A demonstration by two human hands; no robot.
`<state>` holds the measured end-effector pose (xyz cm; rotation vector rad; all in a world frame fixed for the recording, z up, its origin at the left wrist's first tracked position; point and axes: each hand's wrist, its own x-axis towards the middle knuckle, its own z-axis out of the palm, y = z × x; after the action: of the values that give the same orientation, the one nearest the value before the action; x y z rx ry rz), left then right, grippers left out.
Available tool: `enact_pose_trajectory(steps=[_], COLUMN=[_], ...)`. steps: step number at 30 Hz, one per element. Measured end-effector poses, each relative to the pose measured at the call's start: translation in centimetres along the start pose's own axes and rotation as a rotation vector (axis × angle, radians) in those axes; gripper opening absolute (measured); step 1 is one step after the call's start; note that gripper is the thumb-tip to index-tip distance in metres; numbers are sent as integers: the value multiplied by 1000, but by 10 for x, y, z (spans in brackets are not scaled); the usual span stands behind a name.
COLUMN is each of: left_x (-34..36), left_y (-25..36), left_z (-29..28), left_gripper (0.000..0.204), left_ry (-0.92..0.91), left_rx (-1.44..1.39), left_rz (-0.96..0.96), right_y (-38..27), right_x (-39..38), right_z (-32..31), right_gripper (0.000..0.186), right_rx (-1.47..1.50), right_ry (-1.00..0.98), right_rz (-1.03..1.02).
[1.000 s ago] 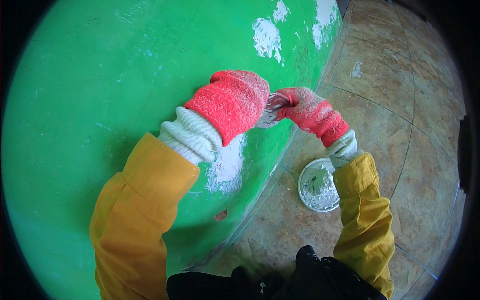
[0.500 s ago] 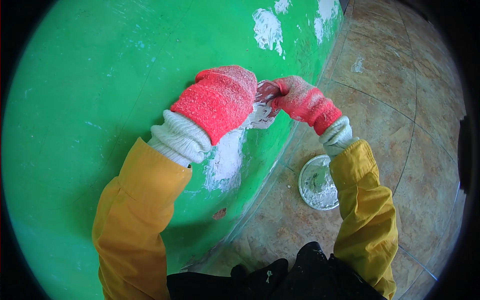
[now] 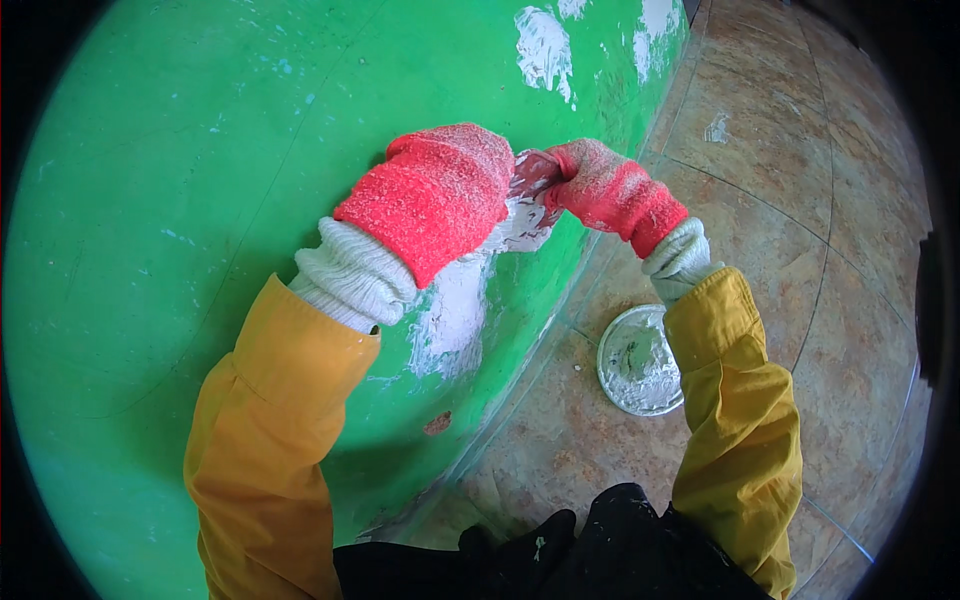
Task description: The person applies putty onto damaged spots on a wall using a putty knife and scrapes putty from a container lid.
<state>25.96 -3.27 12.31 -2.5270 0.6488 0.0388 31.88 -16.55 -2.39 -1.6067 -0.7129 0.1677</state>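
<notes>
Both my hands wear red gloves dusted with white, over pale knitted cuffs. My right hand (image 3: 612, 190) is closed on a flat putty scraper (image 3: 528, 228), its face smeared with white and dark reddish streaks. Close beside it, my left hand (image 3: 440, 195) is curled into a rounded fist; the glove's back hides its fingers and whatever they hold. The two hands almost meet in front of the curved green wall (image 3: 200, 300). Just below the scraper, a white putty patch (image 3: 450, 320) is spread on the wall.
More white patches (image 3: 543, 48) mark the wall farther off. A small brown chipped spot (image 3: 438, 423) shows lower down. On the brown tiled floor (image 3: 760, 200), right of the wall's foot, lies a round shallow dish (image 3: 638, 375) of whitish putty, partly behind my right sleeve.
Both hands sit slightly higher in the picture, with the right one a touch farther right. The wall patches and dish have shifted slightly too, as the view has moved. The grip looks unchanged.
</notes>
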Motion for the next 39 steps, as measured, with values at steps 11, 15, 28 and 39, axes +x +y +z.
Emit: enact_pose_trajectory(steps=[11,15,28,39], left_x=[-6,-9,-76,-94], left_y=[-6,-6,4,5], left_z=[8,17,43,57], left_gripper=[18,17,14,15], left_ry=[77,124,387,304], left_rx=[12,25,338,274], left_rz=[33,59,342,299], right_y=[11,10,4,-4], right_x=[-4,-6,-53,-48], right_z=[20,20,71,81], right_gripper=[22,23,28,30], right_rx=[108,167,4,-22], right_ry=[35,-14,68,-27], right_rz=[10,35,12,75])
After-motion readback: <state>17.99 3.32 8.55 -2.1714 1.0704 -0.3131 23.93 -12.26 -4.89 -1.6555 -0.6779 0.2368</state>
